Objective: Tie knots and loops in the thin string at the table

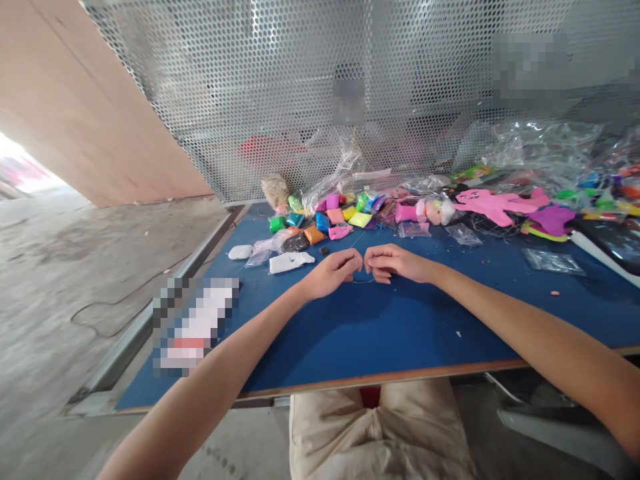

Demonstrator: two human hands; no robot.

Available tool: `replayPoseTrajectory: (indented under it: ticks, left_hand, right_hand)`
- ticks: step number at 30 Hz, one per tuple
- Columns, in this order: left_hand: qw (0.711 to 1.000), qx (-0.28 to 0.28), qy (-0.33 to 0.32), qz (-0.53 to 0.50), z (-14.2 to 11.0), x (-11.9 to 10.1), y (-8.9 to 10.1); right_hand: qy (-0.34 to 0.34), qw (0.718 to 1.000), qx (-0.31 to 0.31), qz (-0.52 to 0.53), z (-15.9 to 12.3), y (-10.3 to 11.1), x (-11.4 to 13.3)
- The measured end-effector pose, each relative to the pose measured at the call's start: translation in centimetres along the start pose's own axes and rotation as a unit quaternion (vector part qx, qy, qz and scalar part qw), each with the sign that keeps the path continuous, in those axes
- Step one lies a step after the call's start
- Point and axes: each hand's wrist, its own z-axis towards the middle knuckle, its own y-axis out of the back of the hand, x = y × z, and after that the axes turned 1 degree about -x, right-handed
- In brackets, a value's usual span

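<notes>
Strand point(364, 281): slack curve between left grip point(333, 272) and right grip point(397, 263), over bench point(350, 347). Both curled, near each other; cannot tell whether closed on strand. Probably light, flexible, easily tangled; best pinched lightly either side of curve.

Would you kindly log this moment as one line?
left hand: curled, grip unclear; right hand: curled, grip unclear; thin thread: between hands; white packet: on blue table

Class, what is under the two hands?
The blue table shows around the left hand and right hand, with a thin strand curving between them. Whatever lies directly beneath either hand is covered.
</notes>
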Motion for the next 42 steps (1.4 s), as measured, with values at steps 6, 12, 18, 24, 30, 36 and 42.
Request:
replayPoseTrajectory:
  ticks: [6, 12, 18, 24, 30, 36, 42]
  left_hand:
    - [1.0, -0.022, -0.008, 0.011, 0.2, 0.3, 0.1]
    - [0.994, -0.074, -0.054, 0.059, 0.3, 1.1, 0.2]
    - [0.989, -0.12, -0.046, 0.079, 0.3, 1.0, 0.2]
    - [0.987, -0.123, -0.039, 0.098, 0.3, 1.0, 0.2]
    - [0.977, -0.145, -0.05, 0.148, 0.3, 0.8, 0.3]
    - [0.984, -0.171, -0.032, 0.048, 0.6, 1.6, -0.1]
    - [0.985, -0.16, -0.041, 0.059, 0.6, 1.5, -0.4]
  right_hand:
    - [0.025, 0.999, -0.027, -0.005, 0.2, -0.1, -0.2]
    - [0.033, 0.996, -0.071, -0.031, 0.1, -0.1, -0.3]
    - [0.044, 0.99, -0.107, -0.074, 0.5, 0.2, -0.9]
    - [0.072, 0.956, -0.152, -0.239, 0.2, -0.3, -0.6]
    - [0.114, 0.889, -0.162, -0.414, 0.0, -0.9, 0.4]
    - [0.105, 0.885, -0.22, -0.397, 0.3, -1.0, 0.1]
    - [0.136, 0.85, -0.228, -0.455, 0.2, -1.0, 0.1]
